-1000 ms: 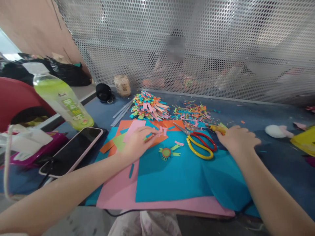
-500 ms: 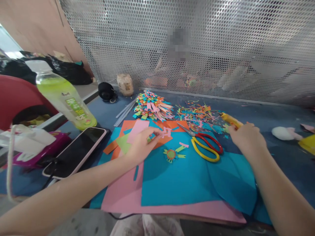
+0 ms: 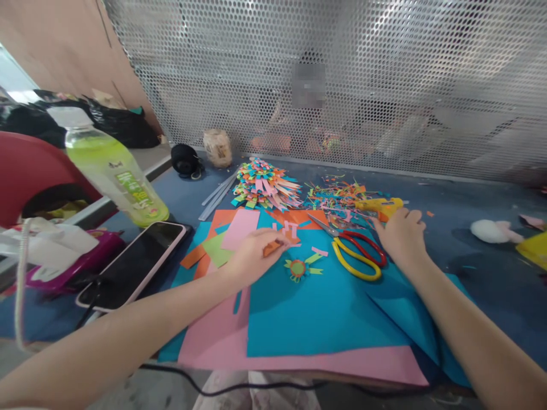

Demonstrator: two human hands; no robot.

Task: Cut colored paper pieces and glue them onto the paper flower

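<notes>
My left hand (image 3: 256, 253) is closed in a pinch on a small pink paper strip (image 3: 294, 245), just above the layered sheets. Below its fingertips, on the blue sheet (image 3: 307, 319), lies a small round paper flower (image 3: 298, 268) with an orange and green centre and green strips. My right hand (image 3: 401, 236) is around the handle of a yellow hot glue gun (image 3: 380, 206), its nozzle end toward the left; the grip is partly hidden. Between my hands, scissors (image 3: 359, 256) with one red and one yellow handle lie slightly open.
A fringed paper bundle (image 3: 265, 185) and a heap of paper scraps (image 3: 337, 196) lie at the back. On the left are a phone (image 3: 134, 265), a tilted drink bottle (image 3: 115, 171) and clear glue sticks (image 3: 217, 196). A perforated metal panel (image 3: 239, 68) stands behind.
My right hand has moved left with the glue gun, which has turned nozzle-left. A black cable now hangs across the front edge. My left hand has come slightly lower and nearer the flower.
</notes>
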